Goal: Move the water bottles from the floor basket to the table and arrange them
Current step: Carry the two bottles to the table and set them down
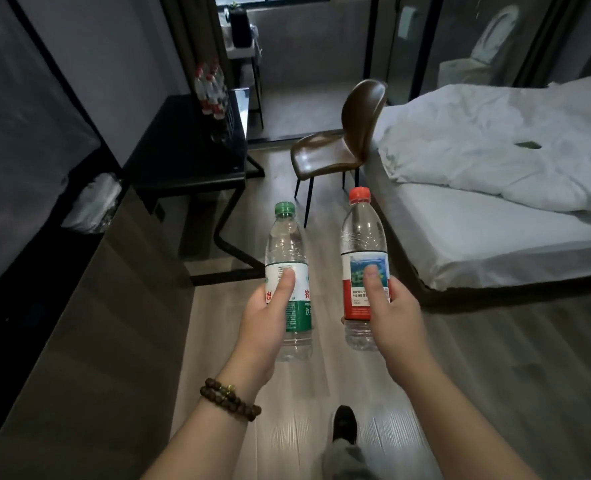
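1. my left hand (266, 315) is wrapped round the green bottle (285, 244) at its label, thumb flat on the front. the bottle is upright at centre frame, above the floor (287, 403).
2. my right hand (396, 306) grips the red bottle (363, 233) the same way, just right of centre. the two bottles are side by side and apart.
3. i judge the low grip keeps the caps up and leaves the bases free to set down.
4. both bottles are clear thin plastic with ribbed shoulders, glossy labels and ridged screw caps. i expect them to give a little under a squeeze.
5. the table (183, 161) is at upper left: dark, glossy and flat, on thin metal legs. red-capped far bottles (211, 88) stand clustered at its back end, so i judge mine go beside them.
6. the basket is not in view.
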### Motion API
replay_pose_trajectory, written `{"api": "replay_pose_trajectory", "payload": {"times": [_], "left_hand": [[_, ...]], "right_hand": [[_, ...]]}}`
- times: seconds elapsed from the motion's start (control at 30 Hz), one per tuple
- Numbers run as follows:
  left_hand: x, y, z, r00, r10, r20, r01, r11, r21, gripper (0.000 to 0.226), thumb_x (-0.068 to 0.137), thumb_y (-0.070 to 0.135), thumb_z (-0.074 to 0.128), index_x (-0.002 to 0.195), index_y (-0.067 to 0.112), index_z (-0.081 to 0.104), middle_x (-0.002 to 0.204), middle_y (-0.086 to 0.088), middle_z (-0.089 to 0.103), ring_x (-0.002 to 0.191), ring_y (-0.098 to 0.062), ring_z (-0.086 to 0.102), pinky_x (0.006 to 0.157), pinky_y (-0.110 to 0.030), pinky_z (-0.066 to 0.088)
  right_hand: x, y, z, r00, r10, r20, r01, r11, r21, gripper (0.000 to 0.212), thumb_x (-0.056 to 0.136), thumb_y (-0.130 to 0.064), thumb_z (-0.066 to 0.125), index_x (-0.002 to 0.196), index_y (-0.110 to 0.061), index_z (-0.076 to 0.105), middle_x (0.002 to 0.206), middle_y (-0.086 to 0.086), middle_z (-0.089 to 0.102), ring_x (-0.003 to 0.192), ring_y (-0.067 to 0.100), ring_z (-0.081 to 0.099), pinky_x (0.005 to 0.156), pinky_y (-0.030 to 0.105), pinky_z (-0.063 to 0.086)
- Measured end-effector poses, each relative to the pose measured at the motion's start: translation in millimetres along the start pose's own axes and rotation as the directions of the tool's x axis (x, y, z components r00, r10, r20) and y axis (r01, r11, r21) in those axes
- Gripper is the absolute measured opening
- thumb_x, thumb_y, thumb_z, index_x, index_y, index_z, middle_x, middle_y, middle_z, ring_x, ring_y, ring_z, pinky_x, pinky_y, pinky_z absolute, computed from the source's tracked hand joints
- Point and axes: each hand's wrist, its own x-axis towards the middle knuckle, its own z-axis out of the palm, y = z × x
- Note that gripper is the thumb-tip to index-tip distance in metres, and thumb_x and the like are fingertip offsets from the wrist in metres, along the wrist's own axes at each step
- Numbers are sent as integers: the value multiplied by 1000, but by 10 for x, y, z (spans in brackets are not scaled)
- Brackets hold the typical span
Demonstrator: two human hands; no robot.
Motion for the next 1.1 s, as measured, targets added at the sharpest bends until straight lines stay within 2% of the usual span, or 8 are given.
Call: {"api": "replay_pose_trajectory", "payload": {"times": [0.13,0.27,0.4,0.5,0.73,0.93,1.03,1.1], "left_hand": [[899,490,264,999,30,-23,-30,999,-13,42,97,52,59,113,14,68,92,-8,79,80,-27,75,69,-38,62],[1686,962,447,997,50,-65,-53,998,-35,44,95,55,60,112,15,68,95,-14,78,84,-33,75,77,-46,61],[2379,1207,543,996,47,-69,-51,997,-57,61,82,65,62,114,14,67,93,-13,77,84,-32,74,77,-47,60],[2996,1320,571,998,37,-56,-40,998,-43,51,89,62,60,116,18,67,96,-10,78,88,-33,76,76,-45,62],[4748,1803,652,998,68,-12,-68,998,-18,57,83,68,61,116,22,67,101,-6,79,94,-30,76,89,-55,60],[6016,2408,835,997,67,31,-65,996,-55,64,74,74,64,115,26,68,100,-4,79,95,-30,76,91,-59,58],[6540,2613,929,997,62,53,-59,997,-58,58,79,69,64,116,24,69,101,-6,79,95,-31,76,90,-58,59],[6881,2691,986,997,55,61,-51,997,-65,55,84,66,64,118,23,68,102,-8,79,96,-32,76,89,-59,59]], "right_hand": [[1077,-184,210,1000,7,0,-7,1000,-13,37,98,-57,54,100,-24,72,85,-11,78,77,4,75,68,25,56],[2002,-439,396,1000,11,28,-10,1000,-23,37,98,-56,55,101,-23,72,85,-9,79,78,5,75,74,29,59],[2770,-606,620,999,21,47,-19,999,-34,38,99,-55,54,100,-22,72,84,-6,79,76,5,75,68,24,56],[3370,-666,837,998,20,58,-18,999,-46,38,98,-57,53,102,-24,71,85,-7,79,78,5,75,69,24,57],[4983,-865,1520,1000,9,24,-7,997,-83,54,89,-73,56,100,-23,73,88,0,79,82,19,77,85,52,62],[6015,-1191,1913,1000,-6,-21,4,996,-90,42,99,-55,54,92,-18,75,80,-3,78,74,9,75,71,31,57],[6505,-1284,2073,1000,3,-25,-6,995,-99,52,90,-66,51,101,-21,74,83,-8,78,76,3,74,71,28,56],[6858,-1325,2166,1000,28,-9,-28,995,-100,61,83,-73,47,108,-25,73,91,-7,79,82,5,75,80,35,62]]}}
